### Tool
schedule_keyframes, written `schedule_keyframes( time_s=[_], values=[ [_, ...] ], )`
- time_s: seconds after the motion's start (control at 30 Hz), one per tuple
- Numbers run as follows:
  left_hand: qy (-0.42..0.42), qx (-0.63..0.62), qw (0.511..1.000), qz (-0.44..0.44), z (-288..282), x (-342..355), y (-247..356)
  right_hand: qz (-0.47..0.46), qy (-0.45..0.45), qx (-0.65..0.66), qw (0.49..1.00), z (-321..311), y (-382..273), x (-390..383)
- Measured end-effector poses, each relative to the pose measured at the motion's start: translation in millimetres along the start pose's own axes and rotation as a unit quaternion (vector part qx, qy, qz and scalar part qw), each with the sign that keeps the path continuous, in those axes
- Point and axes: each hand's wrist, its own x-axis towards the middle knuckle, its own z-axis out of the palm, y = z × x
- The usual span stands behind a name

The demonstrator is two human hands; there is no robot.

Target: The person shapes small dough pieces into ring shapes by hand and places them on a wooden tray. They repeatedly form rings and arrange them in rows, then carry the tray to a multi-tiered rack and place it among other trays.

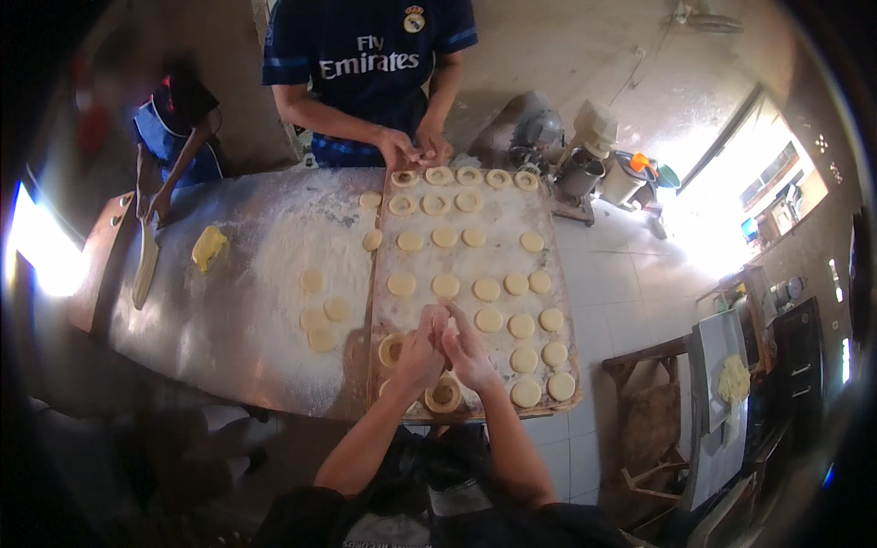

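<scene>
My left hand [423, 349] and my right hand [470, 354] meet above the near part of a floured board [507, 208]. Their fingers are closed and pressed together at the tips; whatever they hold, if anything, is hidden. Just beyond my fingertips lies a flat, pale dough round [446, 285]. Close by my left hand is a hollowed dough round [391, 349], and another hollowed dough round [443, 395] sits between my wrists. Plain dough rounds [521, 326] stand in rows to the right of my right hand.
Left of the board, a metal table [206, 338] carries flour, several loose dough rounds [312, 318] and a yellow lump [210, 248]. Across the board a co-worker's hands [416, 148] pinch something small. Another person at far left holds a wooden stick [144, 265]. A tray [722, 365] stands right.
</scene>
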Motion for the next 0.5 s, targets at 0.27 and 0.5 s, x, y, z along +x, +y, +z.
schedule_keyframes(
  time_s=[0.27, 0.5],
  values=[
    [0.159, 0.349, 0.922, -0.042, 17, 40, -56, 0.041, 0.155, -0.394, 0.905, -33, 49, 13],
    [0.022, 0.392, 0.915, -0.093, 4, 6, -45, 0.090, 0.069, -0.444, 0.889, -17, 33, -4]
  ],
)
